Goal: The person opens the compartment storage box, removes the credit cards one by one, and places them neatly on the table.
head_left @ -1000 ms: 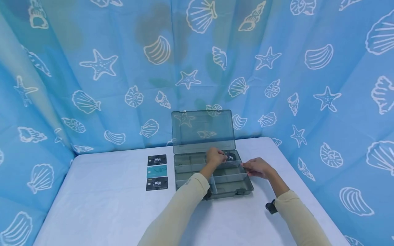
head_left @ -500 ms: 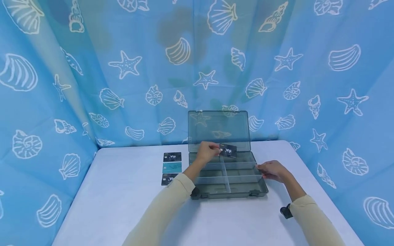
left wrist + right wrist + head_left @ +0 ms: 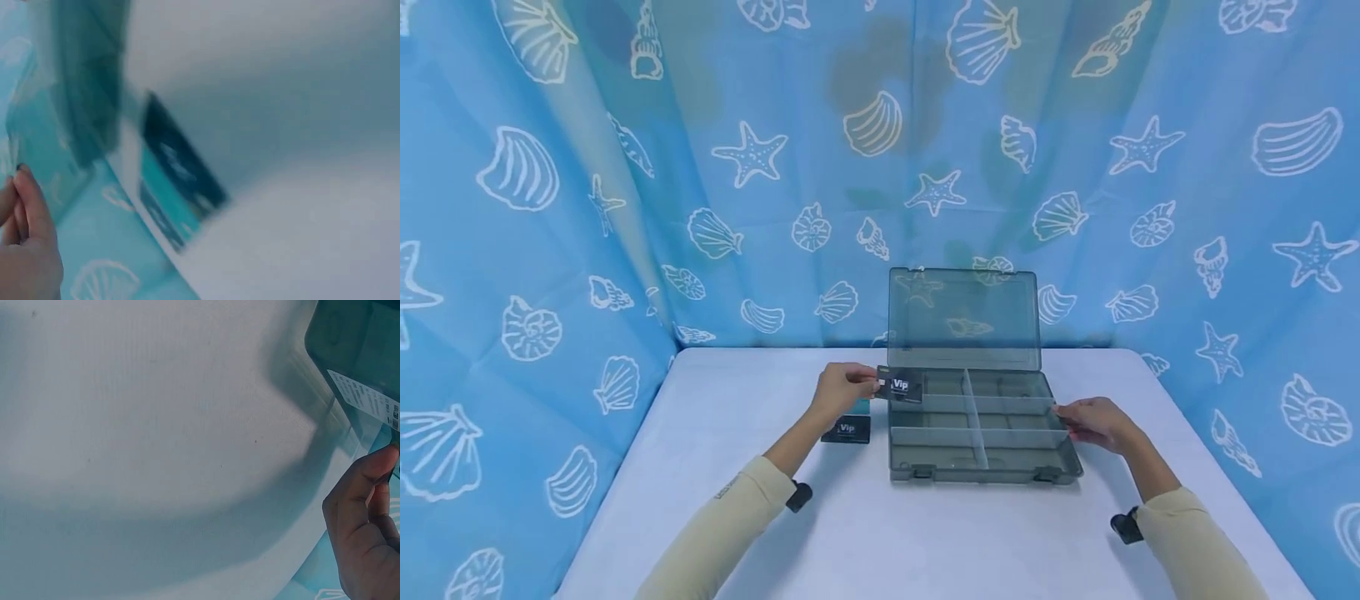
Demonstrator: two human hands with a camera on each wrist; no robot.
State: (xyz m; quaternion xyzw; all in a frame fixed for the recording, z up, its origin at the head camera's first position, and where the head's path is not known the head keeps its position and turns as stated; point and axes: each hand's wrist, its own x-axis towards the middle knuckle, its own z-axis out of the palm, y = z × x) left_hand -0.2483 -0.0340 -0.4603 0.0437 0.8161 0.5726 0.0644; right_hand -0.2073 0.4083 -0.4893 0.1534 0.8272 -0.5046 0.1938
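Observation:
A black card lettered "Vip" is pinched by its left edge in my left hand. It hangs over the back left corner of a grey see-through compartment box. My right hand grips the box's right wall between thumb and fingers. The box's hinged lid stands up at the back. On the table left of the box lie another black card and a teal card, partly behind my left hand. In the blurred left wrist view, a second black card lies beyond the teal card.
Clear dividers split the box into several compartments. A white cloth covers the table. A blue curtain with shell prints hangs around the back and sides. The box's right side carries a white label.
My left hand has lifted the black card out of the back right compartment and carried it left, over the box's left edge. The right hand keeps its grip on the box. The head view has turned left.

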